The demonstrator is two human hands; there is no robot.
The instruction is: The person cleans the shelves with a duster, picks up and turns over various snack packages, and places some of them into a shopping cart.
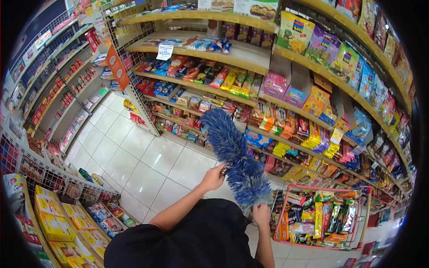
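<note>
A long, fluffy blue duster (225, 140) slants across the middle of the view, its far end up against the lower snack shelves. My right hand (261, 213) is closed around its near end, beside the cart. At the duster's left side, about midway along, my left hand (214, 177) has its fingers curled in against the fibres; the fingertips are partly hidden there. Packed snacks (239, 82) in bright wrappers fill the shelf rows beyond the duster.
A red-rimmed shopping cart (321, 244) full of packaged snacks stands at my right. Tall snack shelves (241, 61) curve ahead and to the right. On the left are more shelves (67, 105), a white wire rack (73, 184) and yellow boxes (56, 227). White floor tiles (145, 172) lie between.
</note>
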